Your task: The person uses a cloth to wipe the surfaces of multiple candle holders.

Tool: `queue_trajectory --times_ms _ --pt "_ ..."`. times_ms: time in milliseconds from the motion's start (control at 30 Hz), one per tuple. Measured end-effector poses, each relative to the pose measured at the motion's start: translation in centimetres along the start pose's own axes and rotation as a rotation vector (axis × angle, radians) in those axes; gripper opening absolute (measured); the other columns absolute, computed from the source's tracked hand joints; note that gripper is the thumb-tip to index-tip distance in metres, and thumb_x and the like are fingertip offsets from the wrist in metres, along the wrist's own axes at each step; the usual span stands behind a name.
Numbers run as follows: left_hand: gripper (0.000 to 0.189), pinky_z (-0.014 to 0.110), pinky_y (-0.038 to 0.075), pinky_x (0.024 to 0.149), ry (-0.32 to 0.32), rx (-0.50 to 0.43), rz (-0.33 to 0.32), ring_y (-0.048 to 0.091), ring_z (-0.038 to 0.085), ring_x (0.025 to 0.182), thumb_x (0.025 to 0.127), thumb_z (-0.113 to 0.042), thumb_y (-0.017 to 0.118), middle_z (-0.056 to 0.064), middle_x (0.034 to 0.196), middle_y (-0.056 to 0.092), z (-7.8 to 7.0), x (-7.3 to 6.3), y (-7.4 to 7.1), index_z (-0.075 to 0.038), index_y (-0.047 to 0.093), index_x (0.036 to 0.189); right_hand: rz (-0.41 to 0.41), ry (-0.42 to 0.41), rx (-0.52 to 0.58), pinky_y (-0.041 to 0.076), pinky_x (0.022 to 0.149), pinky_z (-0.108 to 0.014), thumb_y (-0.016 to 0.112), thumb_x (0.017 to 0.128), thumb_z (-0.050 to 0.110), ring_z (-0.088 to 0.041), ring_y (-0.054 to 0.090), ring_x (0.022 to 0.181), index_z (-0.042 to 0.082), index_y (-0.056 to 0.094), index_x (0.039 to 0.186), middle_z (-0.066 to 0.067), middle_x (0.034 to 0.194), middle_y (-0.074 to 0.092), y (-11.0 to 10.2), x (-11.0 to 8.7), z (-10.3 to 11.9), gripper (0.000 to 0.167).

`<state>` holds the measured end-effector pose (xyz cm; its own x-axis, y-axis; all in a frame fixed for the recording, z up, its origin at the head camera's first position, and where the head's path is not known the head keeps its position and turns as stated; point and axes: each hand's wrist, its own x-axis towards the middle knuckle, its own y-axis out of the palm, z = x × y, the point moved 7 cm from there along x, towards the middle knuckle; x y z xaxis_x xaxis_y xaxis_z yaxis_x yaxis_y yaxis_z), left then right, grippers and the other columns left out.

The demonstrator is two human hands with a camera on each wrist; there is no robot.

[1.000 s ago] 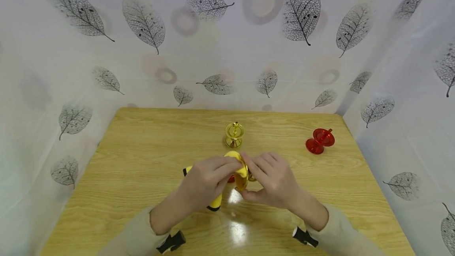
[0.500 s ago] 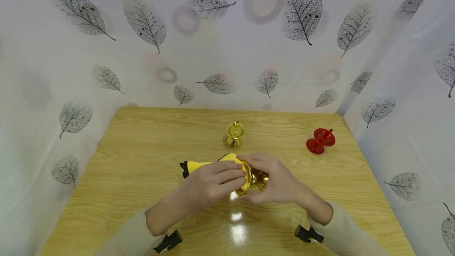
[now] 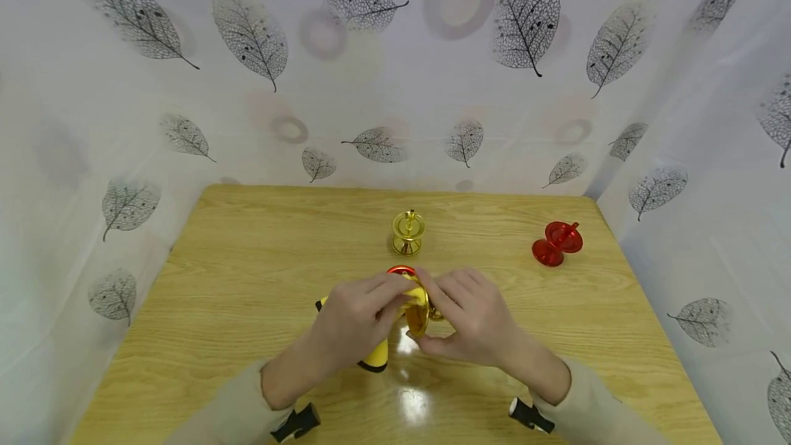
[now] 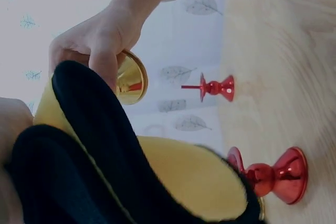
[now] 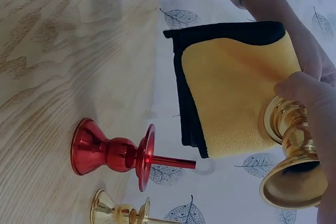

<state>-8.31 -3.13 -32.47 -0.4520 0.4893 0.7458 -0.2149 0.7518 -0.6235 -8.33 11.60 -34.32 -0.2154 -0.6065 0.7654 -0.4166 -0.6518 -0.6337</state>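
Note:
Above the middle of the table, my left hand [image 3: 358, 316] grips a folded yellow cloth with black edging [image 5: 236, 93]. A fold of it lies against the dish of a gold candlestick [image 3: 417, 314]. My right hand [image 3: 474, 318] holds this candlestick tipped on its side, thumb and fingers at the dish rim. In the right wrist view its flared, hollow base [image 5: 294, 182] shows. A red candlestick [image 5: 113, 148] stands upright on the table just beyond my hands, mostly hidden by them in the head view. The cloth hides part of the gold dish.
Another gold candlestick [image 3: 408, 233] stands at the back middle of the wooden table [image 3: 266, 239]. A second red candlestick [image 3: 557, 244] stands at the back right. White leaf-print sheeting [image 3: 395, 88] walls the table at the back and sides.
The gold candlestick was turned so its base showed half a second ago; now my right hand covers most of it again. The cloth has shifted, and the near red candlestick's rim shows.

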Motion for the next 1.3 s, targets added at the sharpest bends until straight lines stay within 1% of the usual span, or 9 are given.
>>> queue_trajectory --times_ms 167,267,433,500,567,733,933,1133,1300 --pt "0.023 0.018 0.064 0.074 -0.013 -0.01 -0.003 0.079 0.014 0.081 0.082 0.003 0.085 0.007 0.095 0.081 0.0 0.0 0.0 -0.003 0.076 0.102 -0.033 0.017 0.007 0.052 0.061 -0.028 0.064 0.094 0.043 -0.015 0.061 0.071 -0.009 0.071 0.124 -0.002 0.088 0.072 -0.1 0.0 0.0 0.061" --pt "0.025 0.02 0.065 0.081 0.084 0.017 -0.009 0.079 0.015 0.086 0.08 0.005 0.084 0.006 0.097 0.081 -0.4 0.0 -0.1 -0.003 0.078 0.102 -0.009 0.074 0.075 0.049 0.061 -0.026 0.064 0.095 0.045 -0.012 0.057 0.07 -0.009 0.071 0.126 -0.002 0.091 0.072 0.0 -0.1 -0.4 0.063" --pt "0.012 0.025 0.063 0.095 0.273 0.063 0.008 0.078 0.016 0.098 0.098 -0.003 0.071 0.002 0.105 0.082 -1.0 -0.2 -0.3 -0.007 0.08 0.105 0.059 0.164 0.169 0.052 0.065 -0.026 0.088 0.076 0.04 -0.012 0.059 0.075 -0.007 0.069 0.13 -0.003 0.096 0.074 0.4 -0.4 -1.2 0.075" --pt "0.017 0.026 0.063 0.098 0.312 0.056 0.0 0.077 0.017 0.102 0.105 -0.006 0.063 0.002 0.106 0.082 -1.1 -0.3 -0.6 -0.007 0.08 0.106 0.068 0.178 0.197 0.053 0.066 -0.026 0.093 0.068 0.039 -0.012 0.06 0.076 -0.007 0.068 0.132 -0.004 0.097 0.074 0.6 -0.6 -1.4 0.082" --pt "0.02 0.027 0.063 0.098 0.309 0.014 -0.025 0.078 0.019 0.102 0.107 -0.007 0.059 0.005 0.107 0.082 -0.9 -0.2 -1.2 -0.005 0.079 0.108 0.061 0.196 0.235 0.052 0.066 -0.023 0.092 0.072 0.039 -0.011 0.06 0.077 -0.007 0.067 0.134 -0.004 0.098 0.074 0.6 -0.7 -1.6 0.081" --pt "0.023 0.026 0.065 0.091 0.219 -0.142 -0.197 0.08 0.028 0.093 0.108 -0.005 0.056 0.015 0.102 0.08 0.4 0.4 -3.1 0.004 0.077 0.11 0.031 0.308 0.41 0.055 0.073 -0.015 0.093 0.076 0.035 -0.015 0.064 0.085 -0.008 0.062 0.138 -0.012 0.107 0.075 0.3 -1.2 -2.6 0.083" --pt "0.018 0.024 0.066 0.083 0.081 -0.216 -0.408 0.08 0.03 0.084 0.104 -0.005 0.065 0.021 0.094 0.08 1.8 0.3 -4.6 0.008 0.077 0.104 0.012 0.551 0.606 0.064 0.079 -0.019 0.095 0.075 0.019 -0.013 0.073 0.098 -0.005 0.06 0.142 -0.017 0.115 0.076 -0.3 -2.3 -4.1 0.08" --pt "0.017 0.015 0.059 0.061 -0.049 -0.256 -0.541 0.074 0.019 0.066 0.101 -0.007 0.07 0.024 0.088 0.079 2.3 -0.2 -5.0 0.009 0.077 0.099 -0.074 0.825 0.84 0.066 0.067 -0.024 0.085 0.071 -0.016 -0.005 0.075 0.092 -0.011 0.058 0.141 0.004 0.114 0.078 -1.2 -3.4 -5.4 0.075" --pt "0.015 0.02 0.065 0.078 -0.167 -0.315 -0.568 0.08 0.025 0.081 0.1 -0.006 0.072 0.024 0.091 0.078 2.1 -0.9 -3.6 0.009 0.075 0.101 -0.11 0.966 0.913 0.065 0.076 -0.02 0.076 0.083 -0.016 -0.004 0.075 0.091 -0.015 0.057 0.139 0.012 0.111 0.078 -1.6 -3.8 -6.1 0.059"
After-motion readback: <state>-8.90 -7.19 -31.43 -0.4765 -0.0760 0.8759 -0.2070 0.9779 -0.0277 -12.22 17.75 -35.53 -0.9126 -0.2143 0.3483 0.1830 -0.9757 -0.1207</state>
